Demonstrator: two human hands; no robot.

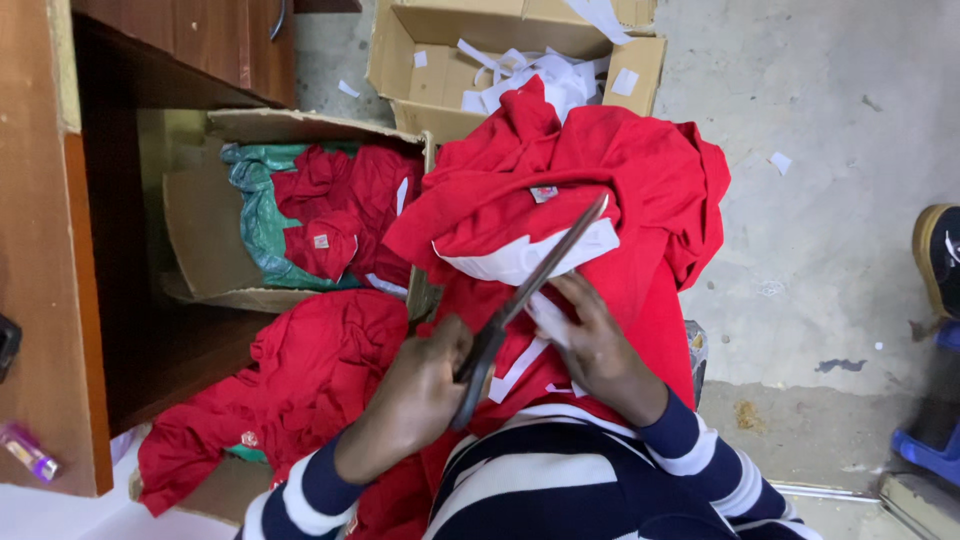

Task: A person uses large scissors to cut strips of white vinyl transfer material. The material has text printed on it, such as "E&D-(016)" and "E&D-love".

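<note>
Red shirt (600, 170), soft and light, heaped on lap, white collar (520, 262) pinched in right hand (600, 350), best held there; scissors (530, 290) gripped in left hand (420, 385).

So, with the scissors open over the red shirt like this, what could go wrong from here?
1. The right hand holds the white strip close beside the blades of the scissors; the fingers might get nicked.
2. The red shirt is bunched in folds under the blades, so a cut could go through a hidden layer.
3. The left hand grips the handles at an angle; the blades may slip off the strip.
</note>
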